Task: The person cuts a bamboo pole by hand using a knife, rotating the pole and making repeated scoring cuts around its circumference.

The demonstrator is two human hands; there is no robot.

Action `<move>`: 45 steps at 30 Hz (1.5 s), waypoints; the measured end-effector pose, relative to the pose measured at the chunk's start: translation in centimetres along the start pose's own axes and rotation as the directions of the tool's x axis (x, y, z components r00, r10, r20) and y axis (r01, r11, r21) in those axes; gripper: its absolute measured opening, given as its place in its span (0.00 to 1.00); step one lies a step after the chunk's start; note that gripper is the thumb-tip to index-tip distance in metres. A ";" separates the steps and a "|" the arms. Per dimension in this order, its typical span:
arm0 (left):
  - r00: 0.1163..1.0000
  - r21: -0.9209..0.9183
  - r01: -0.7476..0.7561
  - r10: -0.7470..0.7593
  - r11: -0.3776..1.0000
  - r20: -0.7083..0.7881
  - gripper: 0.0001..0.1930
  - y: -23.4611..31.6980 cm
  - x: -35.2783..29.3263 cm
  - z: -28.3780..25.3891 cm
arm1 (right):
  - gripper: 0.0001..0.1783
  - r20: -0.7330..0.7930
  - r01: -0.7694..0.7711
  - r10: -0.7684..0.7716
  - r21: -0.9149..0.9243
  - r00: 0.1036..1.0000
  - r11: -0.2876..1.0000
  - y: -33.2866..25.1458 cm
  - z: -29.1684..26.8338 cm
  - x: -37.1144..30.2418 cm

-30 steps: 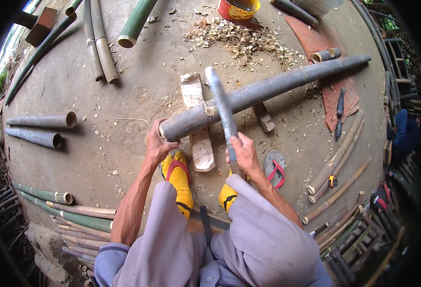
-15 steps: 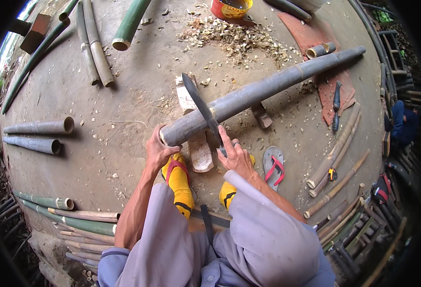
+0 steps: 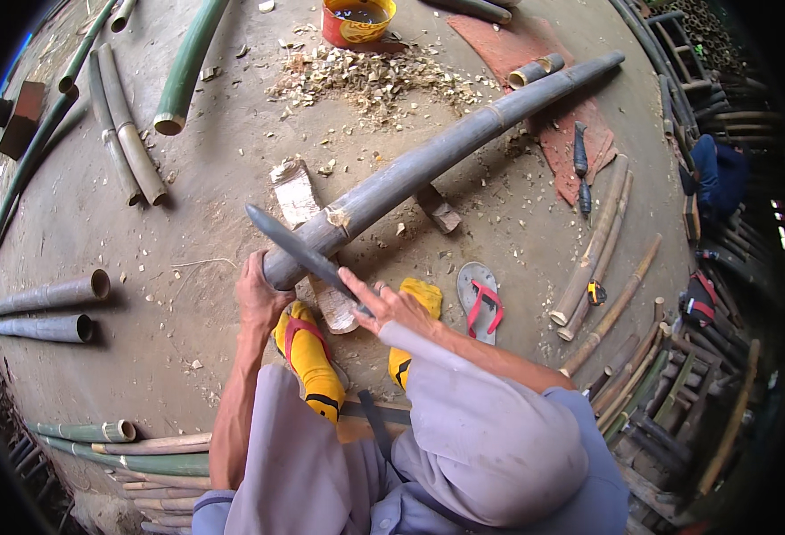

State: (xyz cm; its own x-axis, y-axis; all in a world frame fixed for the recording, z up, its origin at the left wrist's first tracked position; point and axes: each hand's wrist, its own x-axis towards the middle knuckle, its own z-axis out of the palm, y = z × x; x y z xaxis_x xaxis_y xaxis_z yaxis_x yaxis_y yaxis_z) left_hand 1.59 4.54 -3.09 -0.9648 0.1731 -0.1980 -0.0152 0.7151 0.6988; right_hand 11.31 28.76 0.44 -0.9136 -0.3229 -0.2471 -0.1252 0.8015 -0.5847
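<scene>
A long grey bamboo pole slants from near my feet up to the far right. My left hand is wrapped round its near end. In my right hand is a machete, its handle mostly hidden by the fingers. The dark blade crosses above the pole close to that near end, pointing to the far left; whether it touches the bamboo I cannot tell. Pale, freshly cut wood shows at a node just beyond the blade. Under the pole lies a pale wooden block, with a smaller block farther along.
Wood chips are heaped beside a red and yellow tub. A dark-handled tool lies near a reddish sheet. At right are a loose sandal, a tape measure and bamboo lengths. More bamboo lies left.
The machete has moved along the pole from the node toward the near end, uncovering the pale cut there. My left hand keeps its grip. The whole view has shifted.
</scene>
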 end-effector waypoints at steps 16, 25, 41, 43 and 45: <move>0.948 -0.022 0.231 -0.220 0.973 0.232 0.39 1.2 1.5 -2.0 | 0.40 -0.069 -0.161 0.162 0.022 0.984 0.987 -1.7 -0.5 0.6; 1.000 0.095 -0.002 0.005 0.995 -0.028 0.35 0.2 0.1 0.6 | 0.43 0.078 0.015 -0.010 -0.066 0.997 0.998 -0.9 -0.7 -0.1; 0.921 0.026 0.211 -0.208 0.977 0.331 0.37 1.8 1.7 -2.2 | 0.42 -0.038 0.078 -0.077 0.030 0.996 0.996 0.9 -1.6 0.0; 0.983 0.095 0.080 -0.094 0.992 0.156 0.39 1.4 0.8 -1.1 | 0.42 -0.180 -0.042 0.041 -0.002 0.983 0.999 1.9 -2.0 1.4; 0.996 0.130 -0.063 0.071 0.989 -0.052 0.39 1.7 -0.6 -0.2 | 0.42 -0.331 -0.270 0.348 0.261 0.877 0.927 2.1 -3.4 3.6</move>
State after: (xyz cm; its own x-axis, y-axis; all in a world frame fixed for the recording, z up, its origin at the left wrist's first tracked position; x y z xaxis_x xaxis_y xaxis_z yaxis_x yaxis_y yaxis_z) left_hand 2.10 5.50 -1.67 -0.9759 0.1875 -0.1118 0.0803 0.7846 0.6147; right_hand 6.47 30.96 0.96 -0.9729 0.1626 -0.1646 0.2314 0.6985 -0.6772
